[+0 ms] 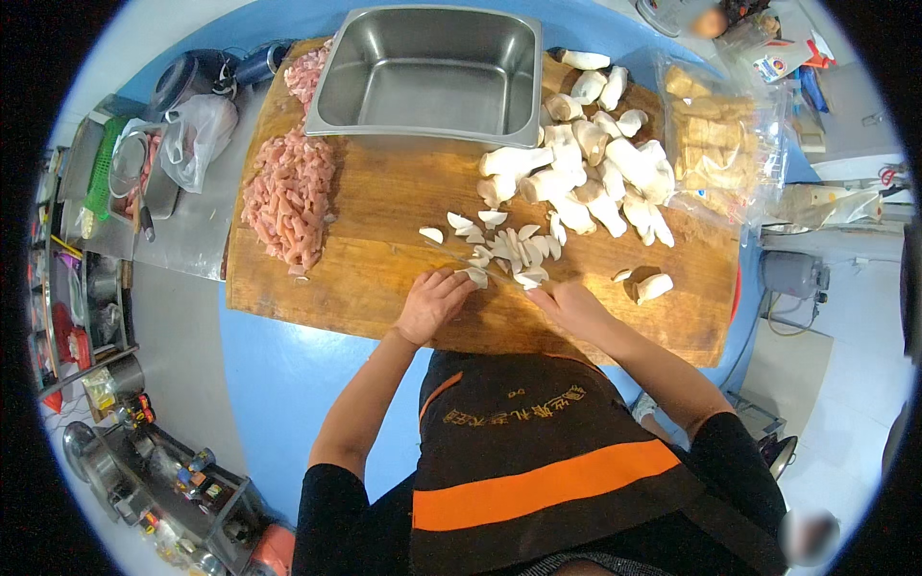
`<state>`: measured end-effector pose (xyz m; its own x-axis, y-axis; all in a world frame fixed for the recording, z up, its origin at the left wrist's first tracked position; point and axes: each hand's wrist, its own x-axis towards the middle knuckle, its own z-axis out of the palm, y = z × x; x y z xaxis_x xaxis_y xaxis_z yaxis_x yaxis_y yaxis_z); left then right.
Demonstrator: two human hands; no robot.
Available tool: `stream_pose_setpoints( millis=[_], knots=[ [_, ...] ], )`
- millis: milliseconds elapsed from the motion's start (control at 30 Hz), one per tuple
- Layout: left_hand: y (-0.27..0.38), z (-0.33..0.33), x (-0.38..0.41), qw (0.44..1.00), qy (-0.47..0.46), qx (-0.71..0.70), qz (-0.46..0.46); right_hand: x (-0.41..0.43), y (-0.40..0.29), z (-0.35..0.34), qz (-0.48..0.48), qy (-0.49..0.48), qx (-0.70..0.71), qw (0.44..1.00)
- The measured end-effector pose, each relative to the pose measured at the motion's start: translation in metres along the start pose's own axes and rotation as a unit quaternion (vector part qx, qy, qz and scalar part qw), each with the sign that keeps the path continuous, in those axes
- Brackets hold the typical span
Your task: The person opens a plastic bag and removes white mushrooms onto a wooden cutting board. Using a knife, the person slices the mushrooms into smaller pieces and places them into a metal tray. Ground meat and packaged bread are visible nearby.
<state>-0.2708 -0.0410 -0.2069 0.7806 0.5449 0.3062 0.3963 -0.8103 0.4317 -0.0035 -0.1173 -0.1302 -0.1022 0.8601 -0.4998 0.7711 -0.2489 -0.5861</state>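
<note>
My right hand (565, 306) is closed on the handle of a kitchen knife (486, 268), whose blade points up and left over the wooden board (389, 209). With its fingers bent, my left hand (436, 299) presses on a piece of white mushroom (476, 278) beside the blade. Just beyond the knife lie loose mushroom slices (522, 248). Farther back on the right is a heap of whole king oyster mushrooms (569, 169). A cut mushroom chunk (654, 288) rests to the right of my right hand.
Cut raw meat (292, 201) is piled at the board's left. A deep steel pan (432, 135) stands at the back. Bagged fried tofu (713, 144) lies at the back right. On the left, a metal table (194, 230) holds a white plastic bag (198, 133) and a meat tray (169, 198).
</note>
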Motion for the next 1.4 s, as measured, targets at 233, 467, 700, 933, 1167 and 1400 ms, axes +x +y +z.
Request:
stream_pose_setpoints(
  millis=[233,467,700,933,1167,1400],
  knots=[
    [0.001,0.004,0.001,1.000,0.022,0.001,0.003,0.003,-0.004,0.015,0.012,-0.027,-0.029,0.999],
    [-0.001,0.003,-0.003,1.000,0.024,-0.006,-0.009,0.013,-0.008,-0.002,0.013,-0.035,-0.002,0.999],
    [-0.002,0.006,-0.004,0.999,0.025,-0.039,-0.003,0.032,0.005,0.041,0.020,-0.008,0.006,1.000],
    [-0.004,0.006,-0.009,0.998,0.041,-0.042,-0.011,0.016,-0.023,0.009,0.025,-0.017,0.027,0.999],
    [-0.004,0.010,-0.016,0.999,0.022,-0.042,-0.001,0.028,-0.024,0.046,0.032,-0.016,-0.014,0.999],
    [-0.015,-0.001,-0.031,0.995,0.055,-0.067,-0.051,0.049,0.006,0.061,0.013,-0.005,0.060,0.998]
  ],
)
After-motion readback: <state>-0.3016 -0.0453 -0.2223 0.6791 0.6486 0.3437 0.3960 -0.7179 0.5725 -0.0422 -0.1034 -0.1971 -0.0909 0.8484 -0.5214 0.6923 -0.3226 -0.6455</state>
